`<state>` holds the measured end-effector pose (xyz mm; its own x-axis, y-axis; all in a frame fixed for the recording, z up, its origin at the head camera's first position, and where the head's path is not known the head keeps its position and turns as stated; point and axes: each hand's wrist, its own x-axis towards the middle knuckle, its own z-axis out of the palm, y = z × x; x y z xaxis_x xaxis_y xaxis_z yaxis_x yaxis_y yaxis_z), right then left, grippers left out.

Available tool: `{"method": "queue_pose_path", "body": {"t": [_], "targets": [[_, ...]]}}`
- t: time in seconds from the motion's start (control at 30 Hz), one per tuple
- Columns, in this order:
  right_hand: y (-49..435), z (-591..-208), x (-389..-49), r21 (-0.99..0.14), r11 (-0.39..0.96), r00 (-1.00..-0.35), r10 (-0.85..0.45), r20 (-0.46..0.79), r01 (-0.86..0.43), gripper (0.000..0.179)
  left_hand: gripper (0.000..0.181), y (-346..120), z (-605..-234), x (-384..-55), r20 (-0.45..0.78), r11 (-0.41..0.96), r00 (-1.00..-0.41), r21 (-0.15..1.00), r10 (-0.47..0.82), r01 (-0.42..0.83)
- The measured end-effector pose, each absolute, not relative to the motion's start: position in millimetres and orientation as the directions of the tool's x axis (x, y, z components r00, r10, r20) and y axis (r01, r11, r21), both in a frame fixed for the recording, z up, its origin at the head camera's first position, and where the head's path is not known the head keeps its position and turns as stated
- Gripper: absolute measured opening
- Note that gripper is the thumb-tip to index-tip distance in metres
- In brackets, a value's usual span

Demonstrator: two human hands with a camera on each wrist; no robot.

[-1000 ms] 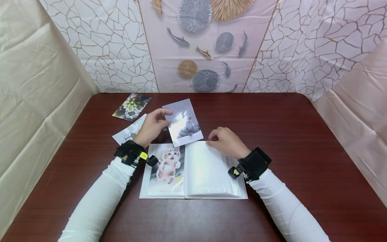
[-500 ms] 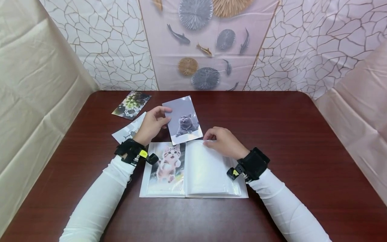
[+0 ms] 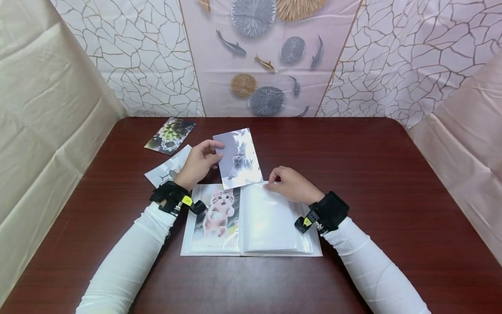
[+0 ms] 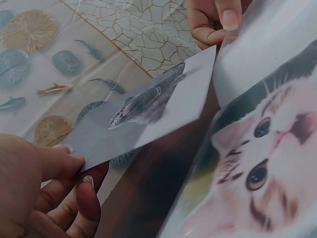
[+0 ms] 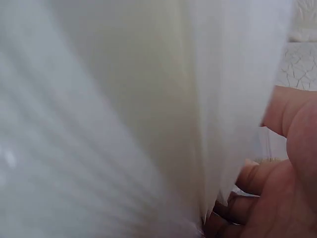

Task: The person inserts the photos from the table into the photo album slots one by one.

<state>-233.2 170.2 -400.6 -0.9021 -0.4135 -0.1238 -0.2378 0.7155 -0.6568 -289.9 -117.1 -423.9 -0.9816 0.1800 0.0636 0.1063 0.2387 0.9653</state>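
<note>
My left hand (image 3: 196,165) pinches a photo (image 3: 240,159) of a grey cat by its left edge, thumb on top in the left wrist view. Glare whitens part of the print, and its lower edge overlaps the top of an open photo album (image 3: 186,244). A picture of a striped kitten (image 3: 217,218) fills the album's left pocket. The right side shows a blank clear page (image 3: 268,222). At that page's top edge, my right hand (image 3: 295,185) pinches the plastic between thumb and curled fingers. Blurred sleeves (image 5: 124,99) fill most of the right wrist view.
Left of the album, a pale photo (image 3: 166,172) lies partly behind my left hand. Farther back is a photo of a green succulent (image 3: 170,136). Everything rests on a dark red-brown table (image 3: 353,148), with patterned cloth (image 3: 157,65) hanging behind its far edge.
The grey cat photo has shifted and tilted slightly, and glare on it has come, gone and come back. My right hand has moved a little to the left along the page's top edge.
</note>
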Motion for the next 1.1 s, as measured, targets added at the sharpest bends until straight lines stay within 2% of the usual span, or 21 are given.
{"method": "queue_pose_path", "body": {"t": [0.2, 0.43, 0.77, 1.1], "targets": [[175, -401, -237, -0.654, 0.714, -0.882, -0.447, -0.152, -0.249, 0.010, 0.030, -113, -425, -287, 0.075, 0.240, -0.977, 0.963, 0.200, 0.122], [177, -398, -238, -0.710, 0.657, -0.880, -0.462, -0.112, -0.254, 0.006, 0.055, -111, -422, -284, 0.079, 0.168, -0.952, 0.977, 0.295, 0.134], [177, -397, -238, -0.761, 0.618, -0.894, -0.431, -0.119, -0.197, 0.010, 0.046, -105, -427, -286, 0.171, 0.205, -0.946, 0.951, 0.274, 0.231], [177, -395, -239, -0.808, 0.576, -0.917, -0.379, -0.129, -0.124, 0.007, 0.046, -91, -424, -285, 0.206, 0.146, -0.942, 0.957, 0.264, 0.250]]}}
